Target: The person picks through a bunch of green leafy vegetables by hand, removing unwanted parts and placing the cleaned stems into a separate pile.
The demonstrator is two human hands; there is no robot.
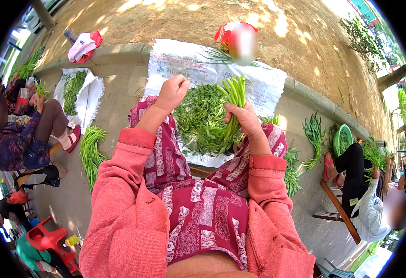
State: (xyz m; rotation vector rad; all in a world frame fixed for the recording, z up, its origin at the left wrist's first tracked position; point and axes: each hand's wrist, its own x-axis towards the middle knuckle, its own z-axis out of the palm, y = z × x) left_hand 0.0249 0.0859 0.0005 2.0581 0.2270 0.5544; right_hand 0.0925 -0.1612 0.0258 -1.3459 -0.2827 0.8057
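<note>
My right hand (245,116) grips a bunch of long-stemmed leafy greens (236,91). Its pale green stem ends point up and away from me, and the leaves hang below the hand. My left hand (174,91) is raised to the left, its fingers curled closed, with nothing plainly visible in them. Between my knees, a loose pile of green leaves and trimmings (199,114) lies on a white woven sack (265,92) that bears printing. My thighs and the held bunch hide part of the pile.
Long green stems (92,153) lie on the pavement at left; leafy bunches (313,137) lie at right. A red bag (224,34) sits beyond the sack, past a stone curb (119,52). People sit at work on both sides, near a green basin (342,139) and a red plastic stool (46,234).
</note>
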